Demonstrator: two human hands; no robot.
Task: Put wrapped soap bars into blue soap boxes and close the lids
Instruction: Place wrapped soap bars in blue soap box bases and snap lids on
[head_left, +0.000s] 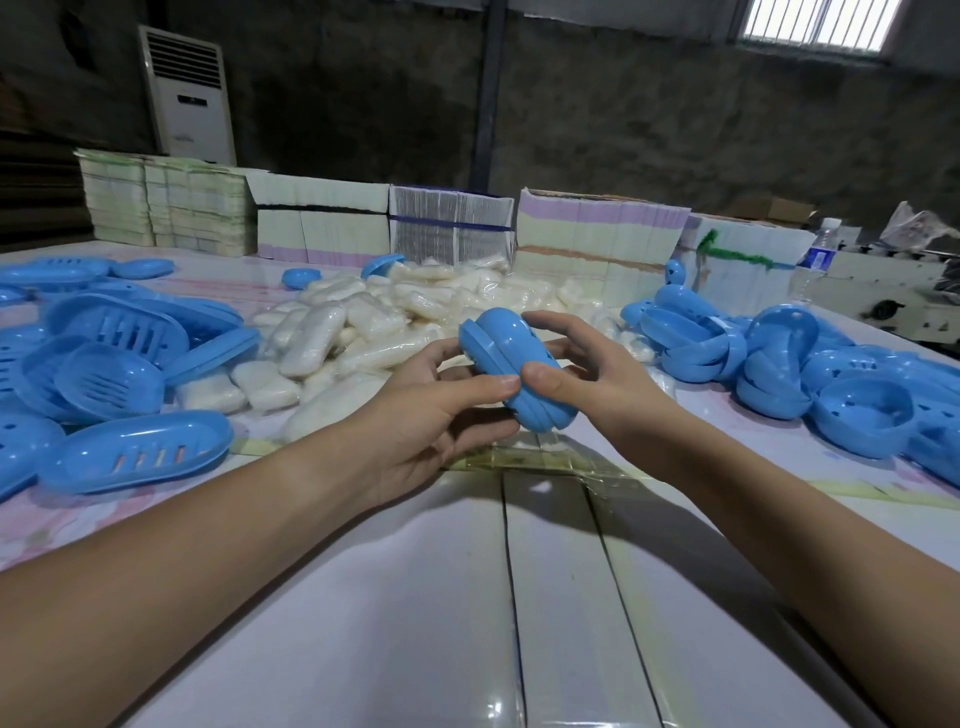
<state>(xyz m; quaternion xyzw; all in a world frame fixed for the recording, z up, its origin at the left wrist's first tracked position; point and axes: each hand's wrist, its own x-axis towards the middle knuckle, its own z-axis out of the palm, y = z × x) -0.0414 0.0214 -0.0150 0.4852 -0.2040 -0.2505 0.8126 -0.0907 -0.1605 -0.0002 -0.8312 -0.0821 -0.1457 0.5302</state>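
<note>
A blue soap box (514, 369) is held above the table's (561, 597) middle, both halves mated, its long axis tilted from far-left down to near-right. It is gripped from both sides — the left hand (415, 415) with thumb on the near flank, the right hand (587, 374) with thumb beside it and fingers curled behind. Soap bars (363, 332) are heaped just beyond; trays (119, 374) lie toward the left edge, lids (810, 364) toward the right.
</note>
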